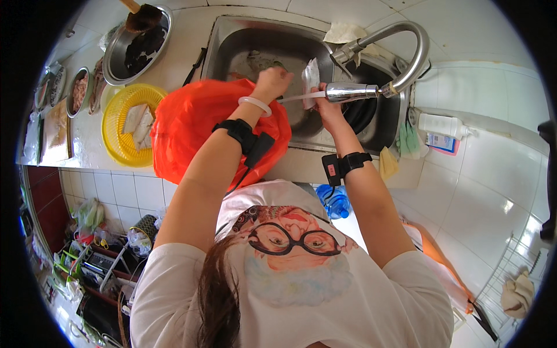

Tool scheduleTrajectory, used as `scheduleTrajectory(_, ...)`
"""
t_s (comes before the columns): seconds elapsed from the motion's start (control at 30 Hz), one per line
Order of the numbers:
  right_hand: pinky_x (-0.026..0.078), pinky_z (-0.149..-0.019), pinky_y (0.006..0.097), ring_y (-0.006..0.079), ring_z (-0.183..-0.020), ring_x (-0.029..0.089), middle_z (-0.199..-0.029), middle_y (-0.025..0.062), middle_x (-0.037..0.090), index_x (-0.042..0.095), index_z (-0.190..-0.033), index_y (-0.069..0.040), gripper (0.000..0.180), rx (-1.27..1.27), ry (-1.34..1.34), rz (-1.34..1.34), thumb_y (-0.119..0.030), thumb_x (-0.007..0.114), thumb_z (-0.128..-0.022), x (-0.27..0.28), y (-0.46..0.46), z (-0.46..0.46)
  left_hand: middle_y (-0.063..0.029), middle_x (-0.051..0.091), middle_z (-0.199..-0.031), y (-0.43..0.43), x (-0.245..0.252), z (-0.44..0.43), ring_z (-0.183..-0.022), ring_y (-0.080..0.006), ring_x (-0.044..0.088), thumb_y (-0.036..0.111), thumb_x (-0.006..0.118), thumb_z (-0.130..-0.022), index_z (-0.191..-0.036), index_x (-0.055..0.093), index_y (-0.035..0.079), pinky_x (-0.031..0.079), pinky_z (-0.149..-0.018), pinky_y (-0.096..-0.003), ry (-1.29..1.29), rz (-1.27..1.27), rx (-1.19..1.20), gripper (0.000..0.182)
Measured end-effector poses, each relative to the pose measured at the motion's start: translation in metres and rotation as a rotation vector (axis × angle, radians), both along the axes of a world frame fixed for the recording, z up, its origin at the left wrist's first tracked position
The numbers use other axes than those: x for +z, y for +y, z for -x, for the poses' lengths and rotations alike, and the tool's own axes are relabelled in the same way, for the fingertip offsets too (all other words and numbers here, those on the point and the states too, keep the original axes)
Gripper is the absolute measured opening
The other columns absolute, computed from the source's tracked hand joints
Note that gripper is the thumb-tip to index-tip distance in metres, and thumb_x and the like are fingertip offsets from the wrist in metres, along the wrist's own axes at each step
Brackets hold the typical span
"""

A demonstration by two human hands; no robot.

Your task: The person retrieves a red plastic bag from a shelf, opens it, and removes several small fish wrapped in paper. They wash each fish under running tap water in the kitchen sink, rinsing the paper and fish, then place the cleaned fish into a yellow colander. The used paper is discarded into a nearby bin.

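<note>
Water runs sideways from the faucet's spray head over the left basin of a steel double sink. My right hand grips a pale, silvery piece of food, perhaps fish, beside the stream. My left hand is over the basin near the end of the stream, its fingers curled; whether it holds anything, such as a dark tip by the palm, I cannot tell. Below my left forearm a red plastic bag lies over the sink's front edge. Scraps lie in the basin.
Left of the bag, a yellow plastic colander holds pale pieces. Behind it stands a steel bowl with dark contents, and a black-handled tool lies beside the sink. Black pans sit in the right basin; a white bottle lies at the right.
</note>
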State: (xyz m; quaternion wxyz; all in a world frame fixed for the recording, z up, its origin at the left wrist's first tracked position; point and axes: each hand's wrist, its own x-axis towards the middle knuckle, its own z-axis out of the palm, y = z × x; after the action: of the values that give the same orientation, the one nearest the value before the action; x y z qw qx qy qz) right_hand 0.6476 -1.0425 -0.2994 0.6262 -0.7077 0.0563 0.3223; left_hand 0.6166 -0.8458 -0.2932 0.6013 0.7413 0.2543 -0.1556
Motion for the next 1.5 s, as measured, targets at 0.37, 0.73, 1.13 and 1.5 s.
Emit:
scheduleTrajectory(0.37,0.044,-0.090,0.0334,0.0203,-0.107,0.053,-0.118,0.0066,0.053,0.046,-0.123,-0.008,0.036,0.154,-0.403,-0.118,-0.012,0.055,-0.088,0.001,0.026,0.010,-0.0125,0.057,-0.109,-0.011,-0.007,0.009,-0.096,-0.0232,0.056,0.008,0.055,-0.087,-0.124,0.047,-0.002,0.048,-0.081,-0.0360,-0.002,0.814,0.302,0.039)
scheduleTrajectory(0.73,0.049,-0.076,0.0370,0.0179,-0.095,0.057,-0.108,0.0061,0.057,0.044,-0.121,-0.010,0.038,-0.130,0.253,-0.334,-0.022,0.058,-0.088,0.006,0.028,0.006,-0.0080,0.064,-0.097,-0.027,-0.017,-0.001,-0.082,-0.0138,0.059,0.000,0.060,-0.082,-0.122,0.053,0.002,0.047,-0.069,-0.0264,-0.329,0.215,0.211,0.041)
scheduleTrajectory(1.13,0.048,-0.077,0.0395,0.0216,-0.093,0.056,-0.102,0.0053,0.056,0.049,-0.111,-0.011,0.024,-0.094,0.394,-0.510,-0.015,0.058,-0.089,-0.003,0.018,-0.006,-0.0097,0.066,-0.077,-0.020,-0.025,-0.003,-0.070,-0.0133,0.061,0.006,0.063,-0.076,-0.110,0.061,0.005,0.049,-0.061,-0.0274,-0.202,0.391,0.211,0.034)
scheduleTrajectory(1.5,0.050,-0.063,0.0382,0.0208,-0.083,0.060,-0.098,0.0049,0.059,0.049,-0.112,-0.013,0.025,-0.064,0.382,-0.241,-0.020,0.057,-0.089,0.025,0.022,0.002,-0.0131,0.064,-0.082,-0.010,0.002,0.008,-0.075,-0.0225,0.064,0.011,0.064,-0.071,-0.103,0.064,0.002,0.051,-0.070,-0.0314,-0.573,-0.251,-0.157,0.034)
